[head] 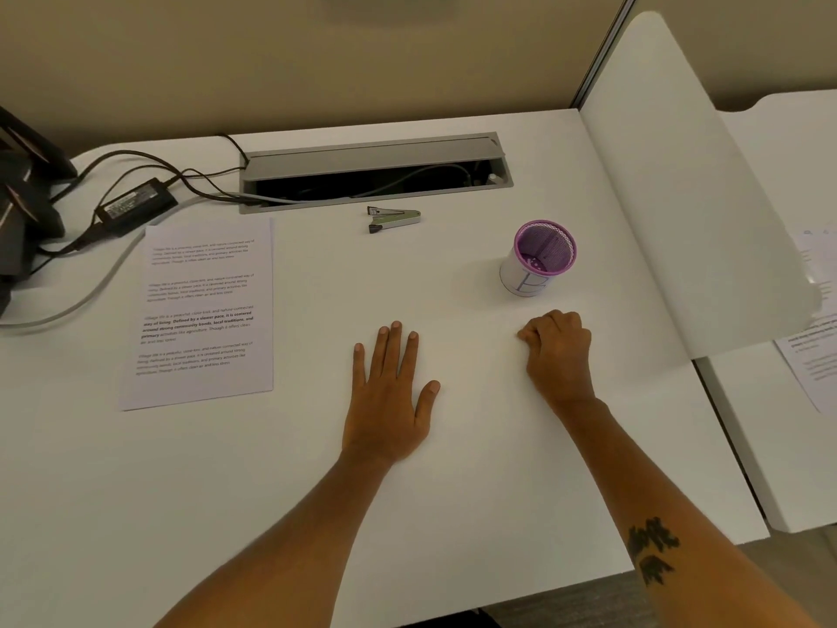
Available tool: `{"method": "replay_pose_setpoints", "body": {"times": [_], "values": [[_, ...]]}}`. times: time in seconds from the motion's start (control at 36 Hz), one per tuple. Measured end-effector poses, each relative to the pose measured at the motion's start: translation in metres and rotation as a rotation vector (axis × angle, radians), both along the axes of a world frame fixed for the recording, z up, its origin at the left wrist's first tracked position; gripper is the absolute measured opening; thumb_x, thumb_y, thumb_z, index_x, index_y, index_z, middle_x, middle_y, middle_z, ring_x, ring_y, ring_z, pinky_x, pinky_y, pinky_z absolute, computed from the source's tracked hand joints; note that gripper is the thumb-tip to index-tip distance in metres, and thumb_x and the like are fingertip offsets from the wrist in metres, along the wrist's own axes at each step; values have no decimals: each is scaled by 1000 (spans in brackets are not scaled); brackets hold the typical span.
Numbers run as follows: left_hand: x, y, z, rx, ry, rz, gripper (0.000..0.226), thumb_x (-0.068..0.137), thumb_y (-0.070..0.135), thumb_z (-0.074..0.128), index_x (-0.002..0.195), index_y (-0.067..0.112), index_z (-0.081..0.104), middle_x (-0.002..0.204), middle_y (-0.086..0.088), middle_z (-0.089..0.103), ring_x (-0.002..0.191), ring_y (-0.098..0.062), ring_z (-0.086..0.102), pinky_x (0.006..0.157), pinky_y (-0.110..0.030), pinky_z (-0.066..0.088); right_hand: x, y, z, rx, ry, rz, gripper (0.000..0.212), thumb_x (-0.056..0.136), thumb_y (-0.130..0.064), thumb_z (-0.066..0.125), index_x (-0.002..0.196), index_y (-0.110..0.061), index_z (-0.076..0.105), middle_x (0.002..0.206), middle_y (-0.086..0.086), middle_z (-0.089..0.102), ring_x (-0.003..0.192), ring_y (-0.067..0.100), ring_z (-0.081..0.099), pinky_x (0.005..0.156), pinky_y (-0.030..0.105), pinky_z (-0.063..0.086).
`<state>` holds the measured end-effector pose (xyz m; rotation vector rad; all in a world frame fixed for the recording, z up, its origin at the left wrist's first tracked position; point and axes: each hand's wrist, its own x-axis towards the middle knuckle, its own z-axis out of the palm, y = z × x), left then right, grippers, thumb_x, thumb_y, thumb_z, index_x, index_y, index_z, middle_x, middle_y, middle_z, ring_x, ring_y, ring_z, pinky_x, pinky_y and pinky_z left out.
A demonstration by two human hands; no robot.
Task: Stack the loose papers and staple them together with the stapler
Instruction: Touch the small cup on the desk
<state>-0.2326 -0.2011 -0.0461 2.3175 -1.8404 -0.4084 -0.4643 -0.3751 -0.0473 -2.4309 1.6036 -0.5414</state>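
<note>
Printed paper [204, 310] lies flat on the white desk [453, 491] at the left; I cannot tell how many sheets it is. A small silver stapler [393, 218] rests on its side near the back, in front of the cable tray. My left hand [389, 401] lies flat, palm down, fingers spread, in the middle of the desk, to the right of the paper. My right hand [559, 351] rests as a loose fist on the desk, just in front of the purple cup. Neither hand holds anything.
A purple mesh pen cup [539, 258] stands at the right. An open grey cable tray [376, 172] runs along the back. A power adapter [136, 208] and cables lie at back left. A white divider panel [688, 197] borders the right, with more printed paper [810, 351] on the neighbouring desk.
</note>
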Motion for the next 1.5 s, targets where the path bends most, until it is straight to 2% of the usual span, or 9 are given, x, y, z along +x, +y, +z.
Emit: {"method": "replay_pose_setpoints", "body": {"times": [0.08,0.25,0.44,0.53,0.69,0.94,1.17,1.39,1.5], "values": [[0,0,1,0,-2,1,76,109,58,22,170,19,1,180,-7,-7,166,-24,-8,133,-59,7,2,2,4,40,26,3,32,101,-22,46,91,-8,72,90,9,67,86,31,55,70,43,42],[0,0,1,7,0,1,76,109,59,19,170,19,1,180,-7,-7,166,-25,-7,133,-59,7,1,-3,10,121,115,34,13,100,-4,58,93,-10,67,94,8,64,88,23,45,77,36,28],[0,0,1,12,4,-1,76,109,60,18,170,20,-2,179,-6,-9,166,-24,-10,134,-58,5,-7,-10,35,343,-141,-143,21,106,-9,50,92,-13,66,99,3,63,96,26,49,84,35,34],[0,0,1,14,7,-1,76,109,59,18,170,19,-1,179,-6,-9,166,-24,-10,133,-59,5,-8,-15,60,299,-212,-128,31,104,-8,52,77,-22,57,80,0,59,83,27,54,76,30,36],[0,0,2,16,2,-4,76,109,59,16,170,19,-2,179,-7,-9,166,-24,-10,133,-59,5,9,-31,121,198,-294,-86,27,105,-6,53,85,11,60,87,32,64,82,45,55,71,43,37],[1,0,1,10,6,-5,75,109,59,17,170,20,-1,179,-6,-10,166,-22,-11,133,-58,6,35,-81,130,223,-185,-85,21,105,-16,59,101,1,70,92,6,62,86,21,55,62,9,32],[0,0,2,7,8,-1,75,110,59,19,170,20,0,179,-6,-9,166,-22,-11,134,-58,5,32,-90,126,118,-160,-56,13,92,-3,70,90,4,81,83,24,77,78,39,71,72,35,56],[1,0,2,5,10,0,75,109,60,17,170,20,0,179,-6,-9,166,-23,-10,134,-58,5,28,-87,124,76,-250,-87,15,87,-1,75,97,-7,83,94,11,81,81,25,74,79,28,55],[0,0,2,4,11,2,75,109,60,17,170,20,-1,179,-5,-10,166,-23,-11,134,-58,5,21,-78,122,34,-278,-119,15,91,-13,75,103,-9,84,97,10,82,79,17,71,76,10,47]]}}
